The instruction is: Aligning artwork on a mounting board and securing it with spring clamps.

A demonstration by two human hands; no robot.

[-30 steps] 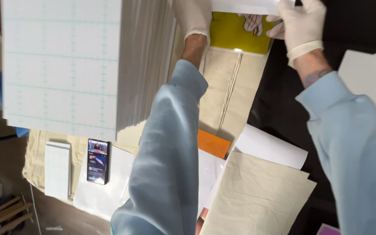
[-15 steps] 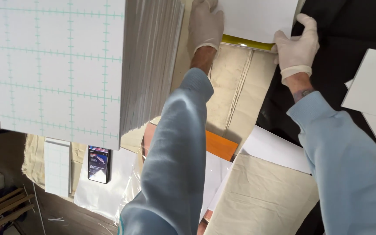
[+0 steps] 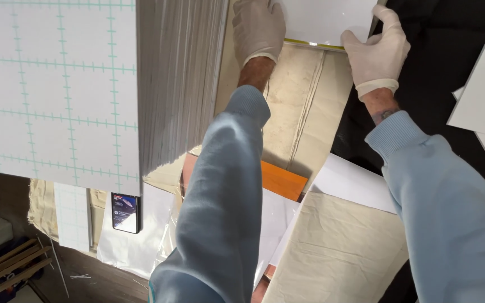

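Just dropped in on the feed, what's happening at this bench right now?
A person in white gloves and a light blue sweatshirt has both hands on a white sheet at the far end of the bench. The left hand presses its left part, the right hand holds its right corner. A thin yellow edge shows under the sheet. A tall stack of white boards stands to the left, topped by a grid-printed sheet.

A glossy white sheet (image 3: 326, 19) lies flat over a yellow-edged sheet (image 3: 312, 44).
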